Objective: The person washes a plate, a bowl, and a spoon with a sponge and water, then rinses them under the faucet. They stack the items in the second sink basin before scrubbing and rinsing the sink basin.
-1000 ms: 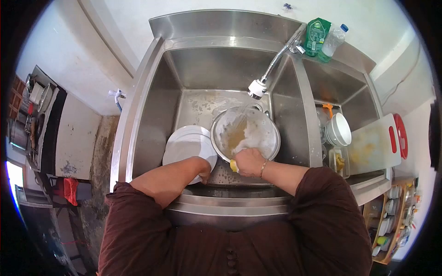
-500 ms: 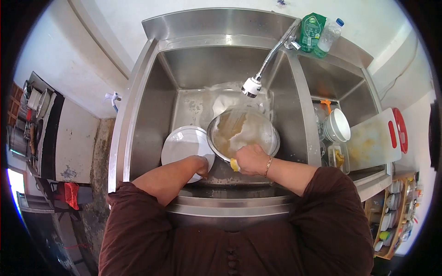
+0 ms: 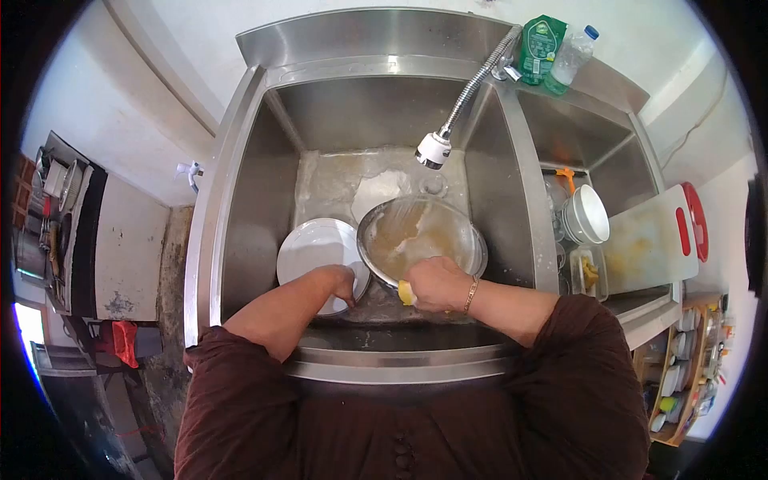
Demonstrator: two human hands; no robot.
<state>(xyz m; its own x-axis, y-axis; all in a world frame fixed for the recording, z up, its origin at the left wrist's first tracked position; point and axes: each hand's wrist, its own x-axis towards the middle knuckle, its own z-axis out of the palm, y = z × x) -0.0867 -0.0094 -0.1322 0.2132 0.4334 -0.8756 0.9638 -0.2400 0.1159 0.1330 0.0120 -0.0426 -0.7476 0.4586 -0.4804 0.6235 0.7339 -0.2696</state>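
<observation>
A white plate (image 3: 316,244) leans in the left part of the sink basin, and my left hand (image 3: 338,286) is at its right side with the fingers bent down over its surface. Whether those fingers grip it I cannot tell. My right hand (image 3: 434,284), with a bracelet at the wrist, is closed on a yellow sponge (image 3: 406,294) at the near rim of a metal bowl (image 3: 416,232). Cloudy, foamy water is in the bowl. Above and behind it hangs the white faucet head (image 3: 433,150).
The smaller basin on the right holds stacked white bowls (image 3: 588,214), a clear container (image 3: 590,272) and a cutting board (image 3: 650,246). A green pouch (image 3: 541,50) and a plastic bottle (image 3: 573,60) stand on the back ledge. A shelf of dishes (image 3: 680,376) is at the lower right.
My left hand has moved slightly up and its fingers show more over the plate. My right hand and the sponge have shifted slightly down along the bowl rim.
</observation>
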